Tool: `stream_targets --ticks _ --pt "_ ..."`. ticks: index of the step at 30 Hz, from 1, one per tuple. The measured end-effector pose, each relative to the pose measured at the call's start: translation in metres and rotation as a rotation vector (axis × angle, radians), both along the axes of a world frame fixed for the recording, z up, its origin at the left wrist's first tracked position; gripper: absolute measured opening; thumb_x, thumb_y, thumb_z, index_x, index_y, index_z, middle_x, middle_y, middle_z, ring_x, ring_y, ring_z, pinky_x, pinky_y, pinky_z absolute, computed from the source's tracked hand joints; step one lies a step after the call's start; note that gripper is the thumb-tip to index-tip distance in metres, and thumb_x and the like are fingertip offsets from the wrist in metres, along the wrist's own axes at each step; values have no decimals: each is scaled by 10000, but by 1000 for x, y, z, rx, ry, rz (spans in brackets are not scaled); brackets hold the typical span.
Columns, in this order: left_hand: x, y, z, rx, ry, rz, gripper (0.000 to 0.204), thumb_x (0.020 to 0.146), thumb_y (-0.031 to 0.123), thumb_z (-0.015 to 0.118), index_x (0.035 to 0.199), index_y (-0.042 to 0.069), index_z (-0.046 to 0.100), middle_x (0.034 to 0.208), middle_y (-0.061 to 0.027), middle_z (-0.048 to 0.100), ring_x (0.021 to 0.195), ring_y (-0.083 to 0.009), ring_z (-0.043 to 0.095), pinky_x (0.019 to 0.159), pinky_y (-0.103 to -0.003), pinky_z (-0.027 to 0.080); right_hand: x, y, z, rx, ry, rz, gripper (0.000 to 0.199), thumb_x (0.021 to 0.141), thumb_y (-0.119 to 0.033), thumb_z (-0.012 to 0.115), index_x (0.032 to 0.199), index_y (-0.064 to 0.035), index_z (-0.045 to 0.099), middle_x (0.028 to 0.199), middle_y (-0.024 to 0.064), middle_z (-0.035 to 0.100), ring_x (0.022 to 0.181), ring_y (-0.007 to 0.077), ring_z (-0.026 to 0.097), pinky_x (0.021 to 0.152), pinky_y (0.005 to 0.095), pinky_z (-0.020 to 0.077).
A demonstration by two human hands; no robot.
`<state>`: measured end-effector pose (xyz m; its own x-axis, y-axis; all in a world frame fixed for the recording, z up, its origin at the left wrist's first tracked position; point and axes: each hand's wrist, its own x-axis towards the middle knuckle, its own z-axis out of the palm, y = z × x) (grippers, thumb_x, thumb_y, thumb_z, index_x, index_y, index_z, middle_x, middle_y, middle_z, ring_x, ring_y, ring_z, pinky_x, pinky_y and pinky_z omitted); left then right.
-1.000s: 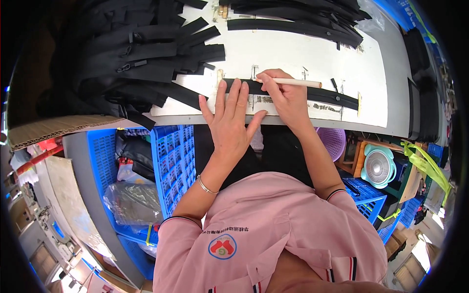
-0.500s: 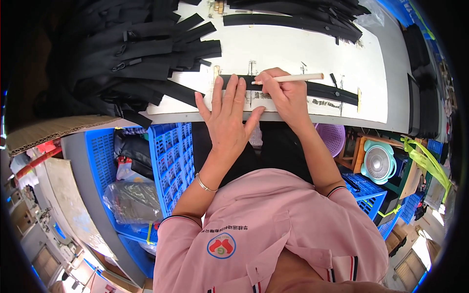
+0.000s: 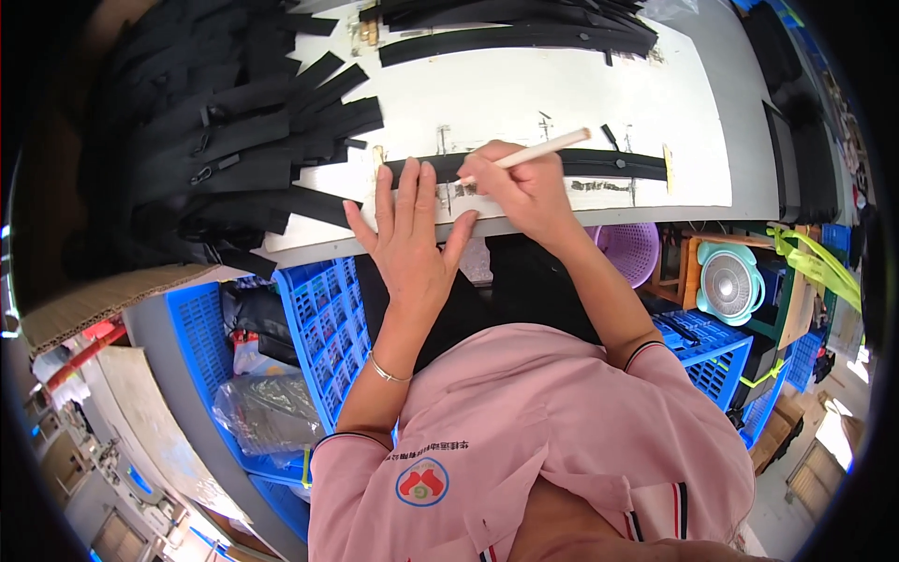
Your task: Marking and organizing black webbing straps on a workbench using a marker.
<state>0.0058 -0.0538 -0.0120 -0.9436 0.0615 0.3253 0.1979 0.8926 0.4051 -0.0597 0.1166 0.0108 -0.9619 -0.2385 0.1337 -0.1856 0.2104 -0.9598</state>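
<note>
A long black zipper [image 3: 585, 162] lies left to right across a white marked board [image 3: 487, 94] near the table's front edge. My left hand [image 3: 408, 225] is flat and spread, its fingertips pressing on the zipper's left part. My right hand [image 3: 524, 192] grips a slim white pencil [image 3: 552, 147], which slants up to the right. The pencil's tip is down at the near side of the zipper, just right of my left fingers, by dark marks on the board. A small dark slider shows on the zipper's right part.
Many black zippers [image 3: 234, 131] are heaped on the left, some with pulls. More black strips [image 3: 506, 42] lie along the board's far side. Below the table stand blue crates [image 3: 328, 328], a purple basket [image 3: 629, 251] and a teal-rimmed round fan-like thing [image 3: 729, 284].
The whole view has shifted and turned slightly. The pencil's tip has moved from on the zipper to its near edge, and the pencil slants more steeply. My left hand still presses the zipper.
</note>
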Motion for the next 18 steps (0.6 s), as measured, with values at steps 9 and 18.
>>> stream_targets --ticks 9,18 --pt "1 -1 0 -22 -9 10 699 914 435 759 1454 35 568 1532 -86 533 1512 -327 357 1234 -617 34 -1 65 3 120 29 -402 195 991 -95 605 954 12 764 679 25 636 627 51 542 571 232 419" --pt "-4 46 16 134 -6 -201 722 916 411 750 1494 42 523 1575 -147 471 1489 -362 371 1232 -620 93 0 68 -3 70 39 -389 231 1016 -138 606 936 29 745 737 26 653 655 58 544 596 238 426"
